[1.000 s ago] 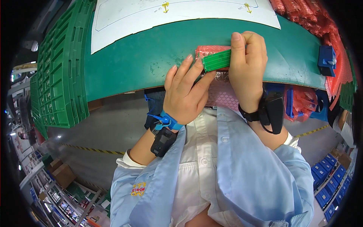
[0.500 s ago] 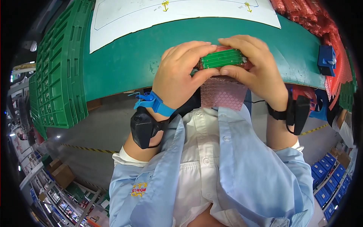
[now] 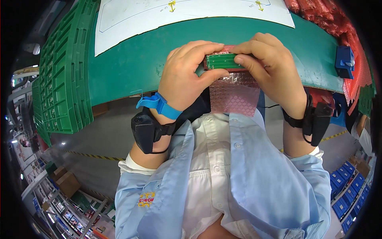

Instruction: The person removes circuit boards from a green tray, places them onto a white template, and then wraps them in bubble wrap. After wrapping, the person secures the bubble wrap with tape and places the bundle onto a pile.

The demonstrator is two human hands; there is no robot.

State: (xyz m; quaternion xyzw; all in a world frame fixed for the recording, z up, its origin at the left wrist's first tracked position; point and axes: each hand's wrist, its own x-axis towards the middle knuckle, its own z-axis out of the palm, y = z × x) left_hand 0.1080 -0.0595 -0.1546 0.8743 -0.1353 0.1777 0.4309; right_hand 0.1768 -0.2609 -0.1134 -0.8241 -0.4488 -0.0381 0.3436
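Between my two hands is a small green circuit board (image 3: 223, 61), lying lengthwise over pink bubble wrap. My left hand (image 3: 187, 73) grips its left end, fingers along the far edge and thumb along the near edge. At the other end, my right hand (image 3: 270, 65) pinches the board between thumb and forefinger. The sheet of pink bubble wrap (image 3: 234, 95) hangs from under the board over the table's near edge. A blue strap is around my left wrist, and black devices are strapped to both forearms.
The green table top (image 3: 131, 75) carries a white sheet (image 3: 159, 24) with drawn lines at the back. Green crates (image 3: 65, 75) stand at the left. Red bubble wrap (image 3: 352, 51) is heaped at the right beside a blue holder (image 3: 344, 62).
My right hand has shifted slightly and now pinches the board's right end more narrowly. The board sits a little further left, and more wrap shows below it.
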